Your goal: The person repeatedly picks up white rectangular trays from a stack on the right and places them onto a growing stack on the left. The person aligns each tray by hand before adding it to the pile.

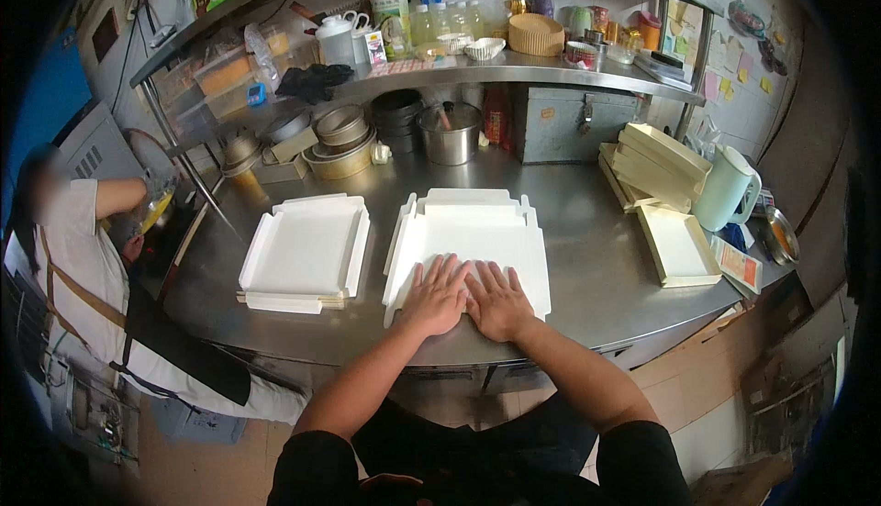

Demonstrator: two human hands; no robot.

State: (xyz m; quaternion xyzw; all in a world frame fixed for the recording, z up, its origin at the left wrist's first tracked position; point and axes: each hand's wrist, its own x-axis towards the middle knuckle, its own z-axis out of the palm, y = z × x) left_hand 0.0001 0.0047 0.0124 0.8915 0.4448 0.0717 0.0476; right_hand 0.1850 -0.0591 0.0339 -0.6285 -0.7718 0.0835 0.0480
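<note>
A white die-cut cardboard box blank [475,234] lies on the stainless steel worktop [585,231] in front of me, its side flaps partly raised. My left hand [437,296] rests palm down on its near left part, fingers spread. Beside it, my right hand [499,299] presses flat on the near right part, the two thumbs close together. Neither hand grips anything. A second stack of white cardboard blanks [306,248] sits to the left, apart from my hands. Folded open box trays [678,248] stand at the right.
Along the back are a lidded steel pot [449,134], round cake tins [341,151] and a metal chest [575,124] under a loaded shelf [495,76]. A pale green jug [723,189] stands right. A co-worker [86,251] works at the left.
</note>
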